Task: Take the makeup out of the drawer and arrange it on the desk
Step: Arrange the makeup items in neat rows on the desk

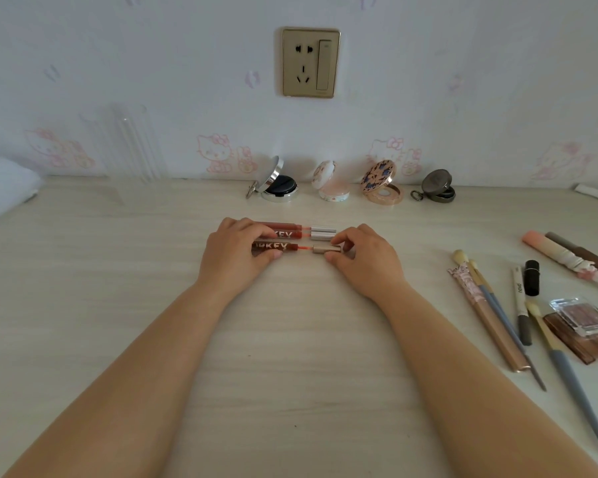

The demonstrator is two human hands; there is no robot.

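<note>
Three red lip gloss tubes lie side by side in the middle of the light wood desk (290,339). My left hand (235,251) grips the body of the nearest gloss tube (277,247). My right hand (363,258) pinches its gold cap (326,249), which is pulled a little off the tube so that the thin wand shows between them. The two farther gloss tubes (292,230) have silver caps and lie just behind, partly covered by my left fingers.
Along the wall stand several open compacts: a silver one (277,184), a white one (330,186), a floral gold one (382,186) and a dark one (437,189). On the right lie brushes (491,298), pencils, a black tube (531,277) and an eyeshadow palette (582,317).
</note>
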